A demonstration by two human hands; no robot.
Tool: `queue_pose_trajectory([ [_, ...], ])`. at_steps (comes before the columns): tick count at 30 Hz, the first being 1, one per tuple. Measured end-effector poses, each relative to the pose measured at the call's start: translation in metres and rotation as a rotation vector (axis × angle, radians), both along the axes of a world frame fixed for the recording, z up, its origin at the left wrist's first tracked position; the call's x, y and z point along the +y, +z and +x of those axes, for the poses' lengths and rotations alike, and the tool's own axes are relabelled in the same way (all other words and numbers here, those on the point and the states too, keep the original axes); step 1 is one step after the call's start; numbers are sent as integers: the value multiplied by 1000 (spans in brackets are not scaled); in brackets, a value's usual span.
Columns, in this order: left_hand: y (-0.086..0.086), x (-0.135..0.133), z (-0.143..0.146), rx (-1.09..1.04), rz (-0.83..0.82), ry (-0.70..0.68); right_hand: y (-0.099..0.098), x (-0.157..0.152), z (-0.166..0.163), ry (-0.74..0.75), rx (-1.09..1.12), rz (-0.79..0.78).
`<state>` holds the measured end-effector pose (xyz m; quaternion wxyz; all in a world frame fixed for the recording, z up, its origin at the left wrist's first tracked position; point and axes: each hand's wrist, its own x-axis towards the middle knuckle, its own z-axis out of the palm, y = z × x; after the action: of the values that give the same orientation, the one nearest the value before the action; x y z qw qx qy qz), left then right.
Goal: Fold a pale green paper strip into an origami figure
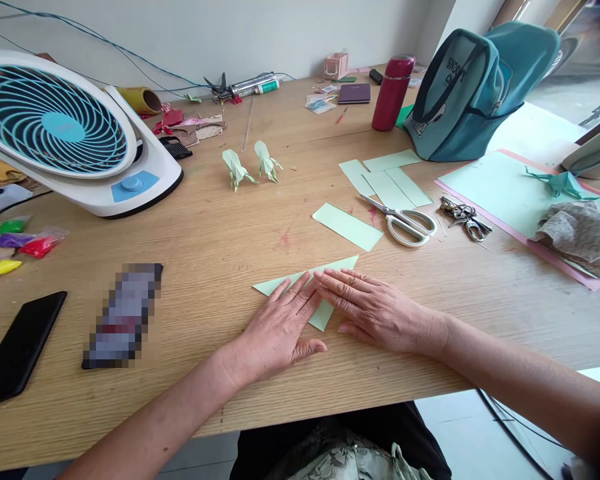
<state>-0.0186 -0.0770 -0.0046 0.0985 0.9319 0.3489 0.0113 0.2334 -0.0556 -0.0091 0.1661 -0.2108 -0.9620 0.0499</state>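
A pale green paper strip [321, 317], folded into a flat shape with a long top edge and a point toward me, lies on the wooden table near its front. Both palms face down on it. My left hand [280, 323] rests flat across its left part, fingers stretched and thumb out to the side. From the right, my right hand [375, 307] lies flat with its fingertips meeting the left fingers at the paper's middle. Much of the paper is hidden under the hands. Just beyond lies an unfolded green paper strip [348, 227], with white-handled scissors [411, 228] beside it.
Several green paper strips [387, 183] lie behind the scissors, near some keys [465, 217]. Two folded paper figures [236, 168] stand farther back. A fan [63, 127] and phones [23, 347] are at left. A red bottle [393, 93] and teal backpack [460, 100] stand back right.
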Motion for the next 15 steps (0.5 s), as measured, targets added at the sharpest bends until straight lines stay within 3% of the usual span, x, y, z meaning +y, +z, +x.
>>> queue_pose_trajectory([
  [5, -1, -1, -1, -26, 25, 1, 5, -3, -2, 64, 48, -108],
  [11, -5, -2, -3, -35, 104, -2, 10, -36, -1, 109, -54, -285],
  [15, -8, -1, -4, -38, 164, -19, 10, -56, 17, -5, -132, -345],
])
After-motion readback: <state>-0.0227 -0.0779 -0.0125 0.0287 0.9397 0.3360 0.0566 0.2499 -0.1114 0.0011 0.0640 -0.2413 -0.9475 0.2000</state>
